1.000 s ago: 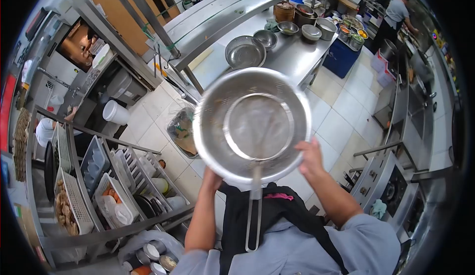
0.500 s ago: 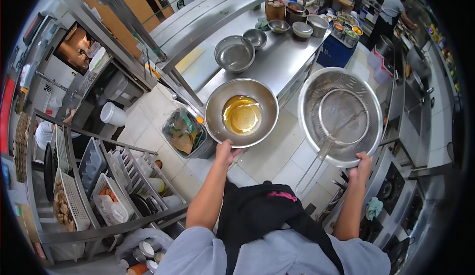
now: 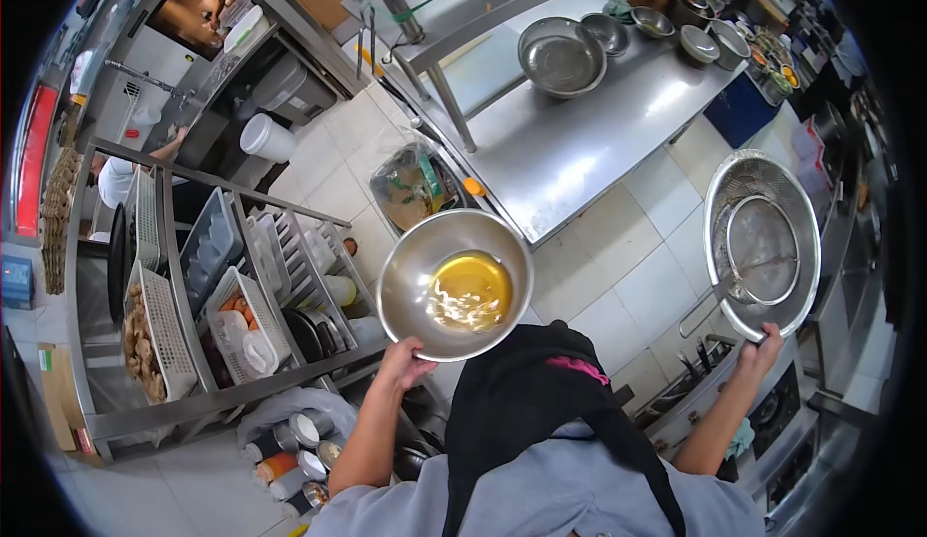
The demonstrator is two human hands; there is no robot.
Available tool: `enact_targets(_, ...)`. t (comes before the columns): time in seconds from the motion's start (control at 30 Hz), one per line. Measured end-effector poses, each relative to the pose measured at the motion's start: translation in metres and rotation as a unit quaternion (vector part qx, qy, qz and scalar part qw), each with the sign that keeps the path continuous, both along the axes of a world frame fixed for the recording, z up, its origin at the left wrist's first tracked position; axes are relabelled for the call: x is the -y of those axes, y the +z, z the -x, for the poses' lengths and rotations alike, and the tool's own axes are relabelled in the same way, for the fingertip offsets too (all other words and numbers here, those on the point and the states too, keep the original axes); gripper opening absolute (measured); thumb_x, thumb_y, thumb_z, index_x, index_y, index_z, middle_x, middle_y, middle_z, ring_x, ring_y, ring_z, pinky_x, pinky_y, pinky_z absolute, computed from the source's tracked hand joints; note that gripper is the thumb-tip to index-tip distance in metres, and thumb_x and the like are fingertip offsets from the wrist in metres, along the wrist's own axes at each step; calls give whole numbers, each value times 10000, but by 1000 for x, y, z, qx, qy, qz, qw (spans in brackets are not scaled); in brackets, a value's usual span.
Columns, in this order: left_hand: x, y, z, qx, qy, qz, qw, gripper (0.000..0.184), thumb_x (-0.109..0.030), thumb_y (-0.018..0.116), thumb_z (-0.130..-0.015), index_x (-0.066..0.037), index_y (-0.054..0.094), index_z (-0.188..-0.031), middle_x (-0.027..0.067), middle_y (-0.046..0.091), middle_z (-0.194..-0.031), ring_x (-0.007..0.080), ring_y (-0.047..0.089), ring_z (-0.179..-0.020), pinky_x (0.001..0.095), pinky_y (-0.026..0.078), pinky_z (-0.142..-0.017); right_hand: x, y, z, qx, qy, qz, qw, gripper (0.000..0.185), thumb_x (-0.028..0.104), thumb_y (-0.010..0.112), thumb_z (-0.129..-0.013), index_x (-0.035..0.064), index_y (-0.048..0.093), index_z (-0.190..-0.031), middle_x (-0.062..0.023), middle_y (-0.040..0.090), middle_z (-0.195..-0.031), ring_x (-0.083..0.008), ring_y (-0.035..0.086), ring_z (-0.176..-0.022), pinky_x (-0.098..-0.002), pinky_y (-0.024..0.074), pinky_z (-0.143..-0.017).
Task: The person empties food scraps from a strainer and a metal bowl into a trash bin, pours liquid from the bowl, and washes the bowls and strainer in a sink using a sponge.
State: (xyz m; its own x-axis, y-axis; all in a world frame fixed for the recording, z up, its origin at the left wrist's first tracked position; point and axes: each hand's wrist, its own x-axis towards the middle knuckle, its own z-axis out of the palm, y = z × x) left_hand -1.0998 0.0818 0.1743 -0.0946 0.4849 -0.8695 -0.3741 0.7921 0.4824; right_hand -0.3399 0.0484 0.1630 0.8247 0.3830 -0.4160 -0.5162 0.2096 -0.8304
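My left hand (image 3: 406, 363) is closed on the near rim of a steel mixing bowl (image 3: 398, 281), thumb along the edge. Clear yellow liquid (image 3: 470, 291), like oil, pools in the bowl, which is held out in front of my apron. On the right, my right hand (image 3: 761, 347) grips the near rim of a wide steel colander (image 3: 809, 223), tilted on its side from this angle. Inside the colander lies a round wire strainer (image 3: 768, 238); its long handle sticks out over the left rim. My fingers beneath both rims are partly hidden.
A steel counter (image 3: 579, 170) ahead carries several metal bowls (image 3: 562, 57). Just beyond my bowl stands a lined bin (image 3: 410, 184). To the left is a rack (image 3: 261, 402) with baskets, and a white bucket (image 3: 267, 138) sits on the floor. Stove burners (image 3: 772, 407) are at right.
My view has turned left, so the counter appears farther right. The mixing bowl has come closer to my body, its liquid shifting, while the colander has moved out to the right.
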Motion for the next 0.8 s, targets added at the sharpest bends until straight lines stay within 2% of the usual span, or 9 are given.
enact_targets(0.1, -7, -25, 50, -76, 13, 20, 997, 347, -105, 519, -827, 48, 539, -1139, 197, 642, -1026, 287, 694, -758, 383, 614, -615, -16, 12, 32, 3, -6, 11, 1000, 148, -50, 540, -678, -25, 554, -823, -143, 613, -933, -322, 628, -894, -472, 519, -937)
enact_targets(0.33, -72, -118, 151, -190, 31, -8, 981, 333, -73, 479, -825, 63, 556, -1119, 209, 663, -965, 309, 690, -755, 383, 612, -548, -18, -6, 57, -20, -3, -13, 1000, 201, -59, 522, -694, -28, 556, -889, -152, 616, -984, -337, 615, -962, -500, 487, -990)
enact_targets(0.4, -106, -148, 186, -185, 8, 24, 982, 317, -80, 484, -835, 52, 576, -1107, 208, 662, -977, 306, 689, -756, 386, 605, -547, -21, 9, 85, -21, -18, -14, 1000, 213, -65, 521, -693, -26, 561, -898, -148, 616, -992, -335, 615, -966, -501, 478, -1003)
enact_targets(0.47, -143, -168, 209, -179, -1, 62, 982, 316, -123, 493, -858, 1, 577, -1136, 158, 664, -975, 273, 681, -770, 369, 588, -554, -25, 24, 112, -39, -52, -17, 998, 192, -66, 522, -695, -20, 566, -876, -144, 619, -984, -332, 614, -973, -494, 479, -1001)
enact_targets(0.57, -214, -162, 214, -194, -50, 70, 977, 316, -121, 478, -866, -9, 573, -1146, 162, 655, -977, 275, 677, -776, 367, 580, -528, -16, 32, 136, -22, -70, 0, 997, 125, -64, 535, -705, -3, 561, -812, -125, 615, -944, -309, 612, -942, -475, 482, -990)
enact_targets(0.67, -285, -210, 236, -242, -88, 70, 964, 338, -119, 491, -872, -7, 536, -1188, 177, 635, -1008, 302, 668, -781, 370, 570, -495, -8, 49, 178, -10, -83, 9, 996, 102, -66, 546, -715, 13, 549, -780, -96, 594, -903, -276, 602, -892, -453, 494, -962)
enact_targets(0.7, -310, -210, 233, -243, -102, 70, 962, 338, -119, 491, -872, -7, 536, -1188, 177, 635, -1008, 302, 668, -781, 370, 570, -495, -4, 57, 194, -4, -90, 15, 996, 101, -66, 552, -720, 22, 543, -768, -78, 581, -879, -256, 595, -862, -436, 503, -941)
enact_targets(0.77, -355, -201, 217, -327, -181, 119, 920, 688, -139, 532, -861, 34, 204, -1440, 257, 524, -1280, 316, 676, -872, 379, 586, -533, 19, 50, 203, 9, -108, 27, 994, 114, -72, 558, -719, 27, 540, -773, -65, 569, -863, -242, 587, -842, -421, 512, -914)
enact_targets(0.8, -370, -189, 203, -329, -195, 117, 917, 688, -139, 532, -861, 34, 204, -1440, 257, 524, -1280, 316, 676, -872, 379, 586, -533, 31, 47, 210, 21, -114, 36, 993, 127, -78, 563, -718, 31, 537, -778, -52, 557, -846, -228, 580, -823, -406, 521, -888)
